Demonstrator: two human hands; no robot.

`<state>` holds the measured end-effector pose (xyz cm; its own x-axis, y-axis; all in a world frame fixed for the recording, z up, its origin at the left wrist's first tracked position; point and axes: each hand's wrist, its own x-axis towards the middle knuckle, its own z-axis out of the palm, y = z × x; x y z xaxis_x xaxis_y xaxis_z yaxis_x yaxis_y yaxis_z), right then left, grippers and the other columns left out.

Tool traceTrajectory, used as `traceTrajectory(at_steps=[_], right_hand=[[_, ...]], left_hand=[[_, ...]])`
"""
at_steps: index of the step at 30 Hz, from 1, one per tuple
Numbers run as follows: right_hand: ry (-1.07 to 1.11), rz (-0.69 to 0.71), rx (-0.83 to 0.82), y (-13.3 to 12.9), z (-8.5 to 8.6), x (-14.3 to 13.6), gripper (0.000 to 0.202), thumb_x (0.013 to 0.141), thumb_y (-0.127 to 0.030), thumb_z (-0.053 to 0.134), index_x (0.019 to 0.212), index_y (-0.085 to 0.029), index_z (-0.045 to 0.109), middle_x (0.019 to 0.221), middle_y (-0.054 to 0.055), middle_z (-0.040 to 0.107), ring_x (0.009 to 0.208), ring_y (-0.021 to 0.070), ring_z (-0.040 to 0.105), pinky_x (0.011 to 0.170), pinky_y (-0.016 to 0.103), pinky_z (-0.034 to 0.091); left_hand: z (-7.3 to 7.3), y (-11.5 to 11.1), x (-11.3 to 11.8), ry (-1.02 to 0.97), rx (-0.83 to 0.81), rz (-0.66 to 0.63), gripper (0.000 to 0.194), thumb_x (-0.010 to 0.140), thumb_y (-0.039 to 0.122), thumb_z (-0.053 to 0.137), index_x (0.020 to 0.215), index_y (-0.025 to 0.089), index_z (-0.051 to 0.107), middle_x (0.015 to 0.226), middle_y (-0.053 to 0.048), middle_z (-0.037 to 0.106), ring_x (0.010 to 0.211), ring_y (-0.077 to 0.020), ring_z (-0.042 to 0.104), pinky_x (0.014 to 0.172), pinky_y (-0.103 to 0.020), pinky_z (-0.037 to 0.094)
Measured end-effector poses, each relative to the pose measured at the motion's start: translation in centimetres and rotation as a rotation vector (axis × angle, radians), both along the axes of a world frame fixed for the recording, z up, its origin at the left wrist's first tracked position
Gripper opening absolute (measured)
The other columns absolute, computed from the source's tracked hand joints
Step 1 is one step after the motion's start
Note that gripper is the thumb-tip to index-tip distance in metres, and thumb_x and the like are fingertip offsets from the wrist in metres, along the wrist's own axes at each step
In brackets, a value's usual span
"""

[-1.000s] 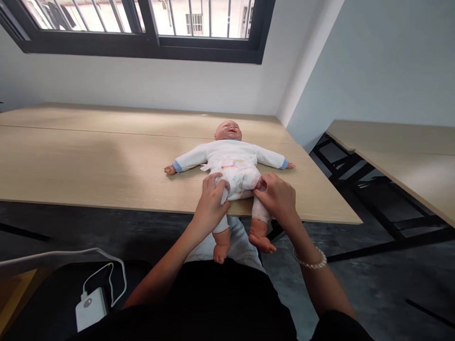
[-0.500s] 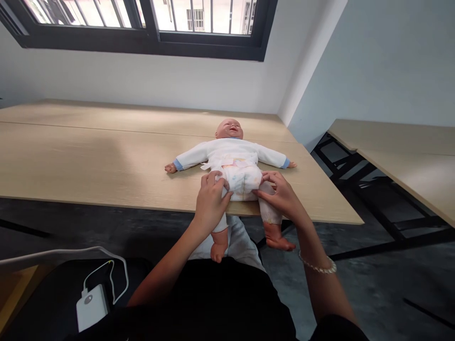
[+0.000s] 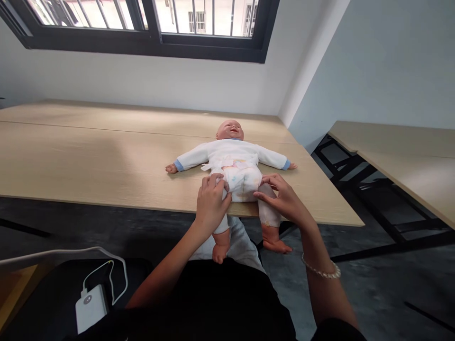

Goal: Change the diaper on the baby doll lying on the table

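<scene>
A baby doll (image 3: 232, 149) lies on its back at the table's near edge, arms spread, in a white top with blue cuffs. Around its hips is a white diaper (image 3: 244, 182) with coloured prints. My left hand (image 3: 212, 196) pinches the diaper's edge at the doll's hip on the left of the view. At the opposite leg opening, my right hand (image 3: 279, 194) has thumb and fingers closed on the diaper's other edge. Both doll legs hang over the table edge, in pale leggings with bare feet. A white tab sticks out beside the waist on the left.
The doll rests on a light wooden table (image 3: 88, 161) below a barred window (image 3: 209, 42). Another table (image 3: 408, 156) stands at the right. A white power bank (image 3: 91, 309) with a cable lies on a black seat (image 3: 46, 293) at lower left.
Both hands keep their hold on the diaper's edges with only slight finger movement. The doll's leg on the right has shifted a little to the left.
</scene>
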<state>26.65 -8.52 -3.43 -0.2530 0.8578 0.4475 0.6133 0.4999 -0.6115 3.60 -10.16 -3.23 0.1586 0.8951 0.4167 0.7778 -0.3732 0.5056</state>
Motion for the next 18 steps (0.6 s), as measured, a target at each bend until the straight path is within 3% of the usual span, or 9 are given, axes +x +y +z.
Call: traceTrajectory(at_steps=[7, 11, 15, 18], right_hand=[[-0.056, -0.293, -0.002, 0.8, -0.6, -1.6, 0.038, 0.091, -0.059, 0.061, 0.085, -0.022, 0.058, 0.096, 0.008, 0.066, 0.085, 0.0267, 0.064, 0.079, 0.042, 0.05], [0.047, -0.258, -0.071, 1.4, -0.4, -1.2, 0.044, 0.084, -0.065, 0.068, 0.085, -0.022, 0.058, 0.096, 0.008, 0.068, 0.087, 0.0274, 0.066, 0.082, 0.045, 0.054], [0.38, -0.123, -0.25, 1.8, -0.5, 1.0, 0.064, 0.068, -0.066, 0.084, 0.107, -0.023, 0.057, 0.113, 0.011, 0.069, 0.111, 0.0298, 0.067, 0.098, 0.048, 0.057], [0.647, -0.193, -0.312, 2.7, -0.8, 2.2, 0.074, 0.069, -0.069, 0.082, 0.119, -0.024, 0.052, 0.135, 0.015, 0.062, 0.132, 0.0297, 0.059, 0.112, 0.048, 0.052]], left_hand=[[0.0, 0.0, -0.1, -0.008, 0.009, -0.034, 0.011, 0.087, 0.011, 0.063, 0.085, 0.02, 0.057, 0.127, -0.011, 0.059, 0.119, -0.0333, 0.05, 0.1, -0.05, 0.048], [-0.4, 0.4, -0.5, -0.092, 0.023, -0.071, 0.014, 0.086, 0.012, 0.065, 0.082, 0.021, 0.055, 0.123, -0.009, 0.06, 0.117, -0.0306, 0.051, 0.102, -0.048, 0.047], [-0.7, 1.9, -1.8, -0.479, -0.015, -0.013, 0.022, 0.083, 0.024, 0.075, 0.089, 0.021, 0.053, 0.11, -0.006, 0.061, 0.115, -0.0254, 0.054, 0.106, -0.044, 0.044], [-0.2, 3.7, -3.2, -0.988, -0.161, 0.067, 0.024, 0.084, 0.026, 0.074, 0.098, 0.019, 0.056, 0.111, -0.006, 0.063, 0.116, -0.0202, 0.058, 0.106, -0.035, 0.045]])
